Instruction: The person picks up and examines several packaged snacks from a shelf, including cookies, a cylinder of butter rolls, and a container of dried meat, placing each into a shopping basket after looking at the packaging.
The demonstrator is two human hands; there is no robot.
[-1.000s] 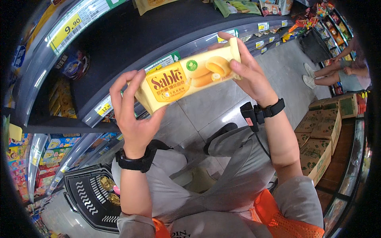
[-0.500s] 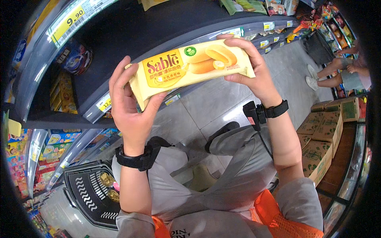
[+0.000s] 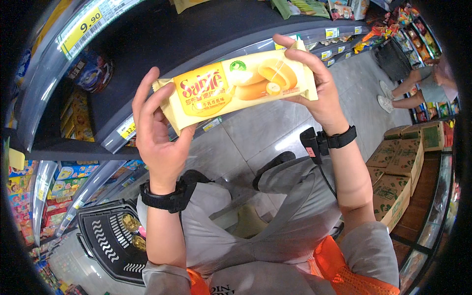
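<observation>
A long yellow cookie packet (image 3: pixel 246 91) is held up in front of the shelf, its printed face with oval cookies and a banana slice turned toward me. My left hand (image 3: pixel 162 140) grips its left end, thumb behind the lower edge and a finger on the upper corner. My right hand (image 3: pixel 322 96) holds the right end, fingers over the top edge and thumb underneath, mostly hidden. The packet slopes slightly, its right end higher. Both wrists wear black straps, the right one with a small black device.
A dark shelf (image 3: pixel 147 54) with price tags curves along the left and far side. A black basket (image 3: pixel 98 236) holding gold-wrapped items is at lower left. Cardboard boxes (image 3: pixel 396 157) are stacked at right. Another person's legs (image 3: pixel 408 96) show at far right, on grey floor tiles.
The packet has shifted slightly left and its face has turned a little. My left thumb has slid lower and behind it, and a right-hand finger has lifted above the top edge.
</observation>
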